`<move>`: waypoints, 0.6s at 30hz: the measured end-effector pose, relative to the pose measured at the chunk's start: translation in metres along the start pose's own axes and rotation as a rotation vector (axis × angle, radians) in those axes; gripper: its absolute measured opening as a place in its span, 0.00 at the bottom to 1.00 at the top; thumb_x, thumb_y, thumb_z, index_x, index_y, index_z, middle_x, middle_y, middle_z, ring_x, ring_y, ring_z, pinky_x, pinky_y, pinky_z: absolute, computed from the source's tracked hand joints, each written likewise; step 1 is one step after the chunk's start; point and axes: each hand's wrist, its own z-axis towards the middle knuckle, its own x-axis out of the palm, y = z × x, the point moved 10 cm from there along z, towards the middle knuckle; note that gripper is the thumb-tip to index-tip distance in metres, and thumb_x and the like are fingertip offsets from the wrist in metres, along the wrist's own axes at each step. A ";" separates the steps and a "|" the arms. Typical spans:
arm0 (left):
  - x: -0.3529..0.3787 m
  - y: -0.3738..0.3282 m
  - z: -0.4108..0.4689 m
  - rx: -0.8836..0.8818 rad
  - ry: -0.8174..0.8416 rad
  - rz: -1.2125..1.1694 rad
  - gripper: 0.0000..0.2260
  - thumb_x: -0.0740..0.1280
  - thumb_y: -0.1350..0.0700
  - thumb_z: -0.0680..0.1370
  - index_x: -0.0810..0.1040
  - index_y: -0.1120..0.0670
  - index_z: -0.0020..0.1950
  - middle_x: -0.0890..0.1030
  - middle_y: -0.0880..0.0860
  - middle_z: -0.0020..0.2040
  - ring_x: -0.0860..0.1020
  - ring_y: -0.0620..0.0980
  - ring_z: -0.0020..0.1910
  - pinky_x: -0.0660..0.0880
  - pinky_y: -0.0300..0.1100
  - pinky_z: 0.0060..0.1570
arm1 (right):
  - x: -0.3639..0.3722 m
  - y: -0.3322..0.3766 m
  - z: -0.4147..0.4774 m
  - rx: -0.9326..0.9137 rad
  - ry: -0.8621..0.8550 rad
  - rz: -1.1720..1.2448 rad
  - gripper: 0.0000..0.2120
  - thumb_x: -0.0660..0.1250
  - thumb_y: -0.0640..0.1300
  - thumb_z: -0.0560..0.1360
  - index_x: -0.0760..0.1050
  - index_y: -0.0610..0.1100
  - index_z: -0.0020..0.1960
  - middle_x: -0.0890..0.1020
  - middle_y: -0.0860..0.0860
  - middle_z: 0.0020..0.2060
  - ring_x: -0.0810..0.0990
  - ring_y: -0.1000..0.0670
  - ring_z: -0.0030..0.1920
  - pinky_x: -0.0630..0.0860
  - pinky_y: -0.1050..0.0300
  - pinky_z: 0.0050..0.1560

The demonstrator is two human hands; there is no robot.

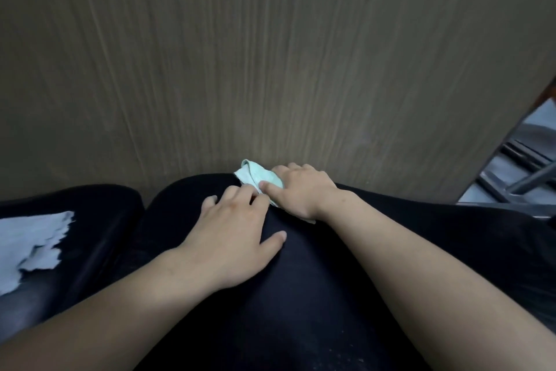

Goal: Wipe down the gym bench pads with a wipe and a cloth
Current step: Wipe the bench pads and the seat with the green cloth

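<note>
A black padded bench pad [301, 295] fills the lower middle of the head view. My right hand [304, 190] presses a folded pale green cloth [254, 176] against the pad's far end, close to the wall. My left hand [234, 235] lies flat on the pad just left of it, fingers spread, fingertips touching the cloth's edge. A second black pad [99, 220] lies to the left across a gap, and a pale blue-white wipe [33, 244] with a ragged edge lies on it.
A brown wood-grain wall panel [270, 54] rises directly behind the pads. At the right edge, grey metal frame bars [523, 178] and a light floor show past the panel.
</note>
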 end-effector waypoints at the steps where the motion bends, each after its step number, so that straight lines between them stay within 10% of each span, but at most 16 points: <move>1: 0.002 -0.012 0.005 0.015 0.005 0.005 0.28 0.55 0.32 0.77 0.67 0.47 0.71 0.68 0.45 0.68 0.65 0.48 0.67 0.64 0.52 0.68 | -0.001 -0.009 -0.004 0.004 -0.006 0.006 0.30 0.48 0.68 0.77 0.67 0.52 0.70 0.73 0.48 0.65 0.69 0.44 0.65 0.66 0.43 0.62; 18: 0.034 -0.165 0.038 0.088 0.117 -0.010 0.34 0.51 0.26 0.72 0.68 0.45 0.70 0.65 0.45 0.68 0.63 0.48 0.69 0.65 0.53 0.67 | -0.029 -0.206 -0.125 0.101 -0.053 -0.024 0.27 0.49 0.68 0.78 0.66 0.56 0.71 0.75 0.52 0.60 0.71 0.46 0.61 0.66 0.47 0.64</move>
